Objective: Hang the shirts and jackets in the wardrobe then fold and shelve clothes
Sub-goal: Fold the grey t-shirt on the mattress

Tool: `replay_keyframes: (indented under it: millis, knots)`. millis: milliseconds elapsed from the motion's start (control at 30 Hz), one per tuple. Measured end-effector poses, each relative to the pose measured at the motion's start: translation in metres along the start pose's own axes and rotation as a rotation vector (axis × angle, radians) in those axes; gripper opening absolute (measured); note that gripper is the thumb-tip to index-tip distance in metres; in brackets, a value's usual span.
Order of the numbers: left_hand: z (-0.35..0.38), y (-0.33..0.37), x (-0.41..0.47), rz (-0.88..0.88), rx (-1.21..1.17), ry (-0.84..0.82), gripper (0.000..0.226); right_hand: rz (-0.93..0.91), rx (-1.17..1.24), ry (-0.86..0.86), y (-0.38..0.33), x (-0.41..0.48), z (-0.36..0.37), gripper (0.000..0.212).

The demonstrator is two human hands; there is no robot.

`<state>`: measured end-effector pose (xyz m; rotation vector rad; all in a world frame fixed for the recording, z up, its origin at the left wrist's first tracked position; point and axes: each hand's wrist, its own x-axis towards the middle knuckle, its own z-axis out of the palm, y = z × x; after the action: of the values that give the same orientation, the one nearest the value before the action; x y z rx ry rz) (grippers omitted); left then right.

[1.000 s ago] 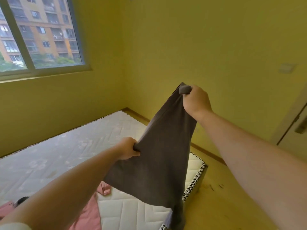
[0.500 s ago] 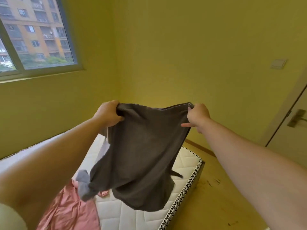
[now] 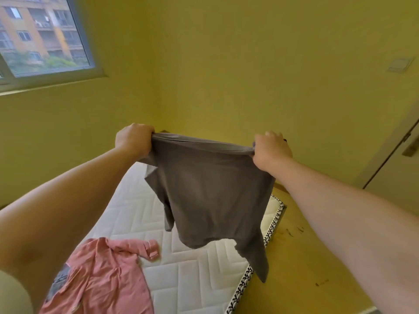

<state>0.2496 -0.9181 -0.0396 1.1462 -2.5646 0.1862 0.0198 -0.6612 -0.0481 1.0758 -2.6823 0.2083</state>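
Up in the air over the far corner of the bed, that's where the grey shirt is, held out at arm's length and not touching the bed anywhere I can see. Main thing for the next move: the held edge runs side to side between the two hands, a bit slack in the middle, left end slightly higher than the right. The whole body drops straight down from it, so the long axis is basically vertical below the grip. Left hand has its grip closed in a fist around a bunched-up corner. Right hand pinches the other corner on the thumb side, though a couple of fingers look lifted off, so I'd call that grip the looser one. Neither hand is really nearer, each owns its own end. Shirt itself is plain dark grey, thin and floppy looking, no print showing. What looks like a short sleeve pokes out on the left, and a longer tail droops off the lower right, past the bed's edge and over the floor. Can't honestly tell if the held edge is the hem or the shoulders. My guess is it's being spread out to sort for folding or hanging. Pink shirt lies crumpled on the bed down by the left arm, apart from the grey one.
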Motion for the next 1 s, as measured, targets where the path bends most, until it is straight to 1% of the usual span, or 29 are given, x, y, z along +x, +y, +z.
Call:
replay_keyframes:
  millis: [67,133,200,233,267,300,333,367,433,467,533,633,667,733,767,800,833,900,933,1000]
  knots:
    - [0.011,-0.002,0.003,0.021,-0.111,-0.081,0.032,0.046,-0.059,-0.049,-0.004,0.004,0.004,0.022]
    - [0.021,-0.001,0.005,0.024,-0.285,-0.162,0.034,0.061,-0.101,-0.086,-0.004,0.007,0.009,0.023]
    - [0.029,0.0,0.009,-0.006,-0.46,-0.196,0.035,0.055,-0.114,-0.107,-0.004,0.01,0.01,0.021]
    - [0.033,0.001,0.011,-0.006,-0.519,-0.213,0.032,0.049,-0.124,-0.129,-0.004,0.012,0.009,0.015]
    - [0.037,0.002,0.014,0.012,-0.555,-0.241,0.023,0.041,-0.141,-0.183,-0.004,0.013,0.008,0.01]
    - [0.04,0.002,0.014,0.046,-0.569,-0.294,0.01,0.017,-0.185,-0.274,-0.004,0.015,0.006,0.01]
    - [0.042,0.001,0.014,0.094,-0.541,-0.368,0.012,-0.028,-0.258,-0.401,-0.006,0.017,0.005,0.01]
    - [0.045,0.001,0.013,0.147,-0.477,-0.459,0.021,-0.076,-0.345,-0.543,-0.008,0.018,0.004,0.009]
    - [0.055,0.004,0.012,0.224,-0.293,-0.656,0.025,-0.136,-0.502,-0.779,-0.01,0.021,0.006,0.009]
    - [0.061,0.007,0.011,0.249,-0.178,-0.749,0.024,-0.153,-0.541,-0.85,-0.009,0.023,0.011,0.01]
    - [0.073,0.016,0.012,0.248,0.011,-0.911,0.022,-0.159,-0.559,-0.934,-0.009,0.026,0.021,0.005]
    - [0.084,0.03,0.02,0.188,0.175,-1.107,0.024,-0.178,-0.57,-1.098,-0.01,0.04,0.041,0.035]
    - [0.086,0.035,0.026,0.175,0.196,-1.142,0.026,-0.206,-0.583,-1.11,-0.01,0.048,0.046,0.039]
    - [0.093,0.041,0.041,0.155,0.229,-1.191,0.032,-0.269,-0.606,-1.094,-0.009,0.067,0.059,0.038]
    - [0.098,0.045,0.05,0.139,0.245,-1.206,0.035,-0.298,-0.622,-1.075,-0.008,0.078,0.066,0.031]
    - [0.103,0.048,0.059,0.137,0.275,-1.204,0.036,-0.316,-0.63,-1.038,-0.008,0.09,0.074,0.019]
    - [0.109,0.051,0.068,0.146,0.309,-1.181,0.035,-0.326,-0.617,-0.997,-0.007,0.101,0.081,0.014]
    - [0.119,0.057,0.083,0.129,0.337,-1.081,0.031,-0.316,-0.535,-0.917,-0.003,0.129,0.102,0.025]
    - [0.129,0.058,0.092,0.119,0.345,-1.025,0.03,-0.314,-0.5,-0.869,-0.001,0.145,0.114,0.024]
    - [0.155,0.053,0.109,0.075,0.356,-0.913,0.027,-0.324,-0.431,-0.754,0.001,0.182,0.142,0.015]
